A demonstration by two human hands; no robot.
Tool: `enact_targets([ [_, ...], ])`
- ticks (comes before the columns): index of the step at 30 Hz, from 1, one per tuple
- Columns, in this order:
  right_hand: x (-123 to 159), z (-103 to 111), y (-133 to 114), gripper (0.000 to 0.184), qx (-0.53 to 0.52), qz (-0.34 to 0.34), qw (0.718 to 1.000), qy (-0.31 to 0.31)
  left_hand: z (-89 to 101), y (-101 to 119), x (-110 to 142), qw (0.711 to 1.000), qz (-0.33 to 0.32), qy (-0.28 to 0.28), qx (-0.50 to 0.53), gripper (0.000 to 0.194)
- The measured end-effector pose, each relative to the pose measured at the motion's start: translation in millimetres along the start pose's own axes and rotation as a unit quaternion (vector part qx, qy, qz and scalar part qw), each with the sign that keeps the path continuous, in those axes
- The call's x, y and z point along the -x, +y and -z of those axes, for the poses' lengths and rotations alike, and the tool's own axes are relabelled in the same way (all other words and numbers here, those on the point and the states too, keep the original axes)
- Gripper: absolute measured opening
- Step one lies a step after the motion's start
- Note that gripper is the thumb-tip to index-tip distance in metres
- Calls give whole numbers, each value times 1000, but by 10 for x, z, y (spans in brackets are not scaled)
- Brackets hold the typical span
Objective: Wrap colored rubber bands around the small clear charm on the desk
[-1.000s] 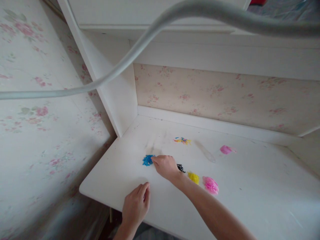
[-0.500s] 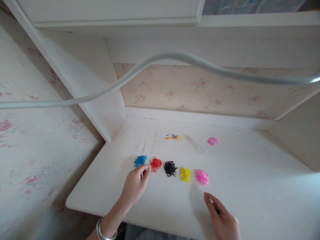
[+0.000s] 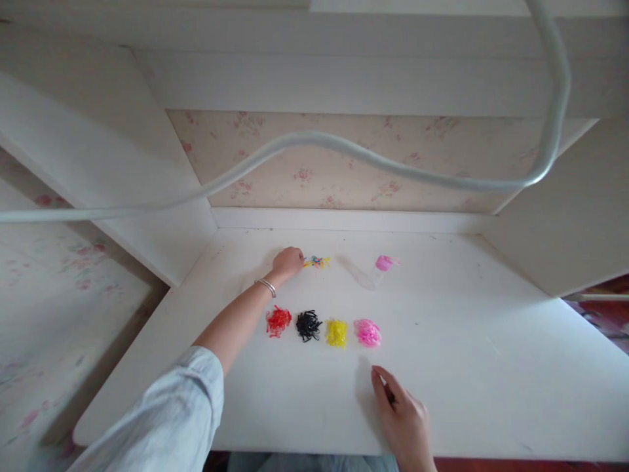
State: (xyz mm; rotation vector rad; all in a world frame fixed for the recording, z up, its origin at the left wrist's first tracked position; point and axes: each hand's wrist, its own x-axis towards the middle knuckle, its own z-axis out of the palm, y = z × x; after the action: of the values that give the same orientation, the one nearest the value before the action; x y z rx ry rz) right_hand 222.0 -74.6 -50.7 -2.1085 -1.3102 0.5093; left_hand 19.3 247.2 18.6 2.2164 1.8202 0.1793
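My left hand (image 3: 287, 262) reaches across the desk, fingers closed, at the left end of a small mixed heap of colored bands (image 3: 317, 262). What is between its fingers is hidden. In the near row lie a red pile of small bands (image 3: 279, 321), a black pile (image 3: 308, 326), a yellow pile (image 3: 337, 333) and a pink pile (image 3: 367, 333). The blue pile does not show; my left forearm covers its place. My right hand (image 3: 401, 412) hovers below the pink pile, thumb and forefinger pinched together. Anything in that pinch is too small to make out.
A small bag (image 3: 384, 263) with pink contents lies toward the back right of the white desk (image 3: 466, 367). A pale cable (image 3: 344, 145) crosses the upper view. Side panels (image 3: 555, 216) and a floral back wall (image 3: 304, 177) enclose the desk.
My left hand has moved from beside the red and blue piles to the mixed heap farther back. My right hand keeps its pinch near the pink pile. The view has shifted right.
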Motion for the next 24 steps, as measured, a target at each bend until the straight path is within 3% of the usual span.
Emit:
enact_targets([
  [6, -5, -4, -66, 50, 36, 10, 999, 18, -113, -41, -264, 999, -10, -30, -31, 27],
  [14, -2, 23, -136, 52, 57, 8, 998, 12, -109, -91, -208, 997, -42, -56, -26, 25],
  [19, -13, 28, -97, 44, 63, -3, 998, -11, 79, -215, -5, 999, -42, -4, 8, 24],
  [24, -26, 29, -48, 43, 67, -4, 997, -30, 309, -491, 533, 999, -28, 36, 30, 25],
])
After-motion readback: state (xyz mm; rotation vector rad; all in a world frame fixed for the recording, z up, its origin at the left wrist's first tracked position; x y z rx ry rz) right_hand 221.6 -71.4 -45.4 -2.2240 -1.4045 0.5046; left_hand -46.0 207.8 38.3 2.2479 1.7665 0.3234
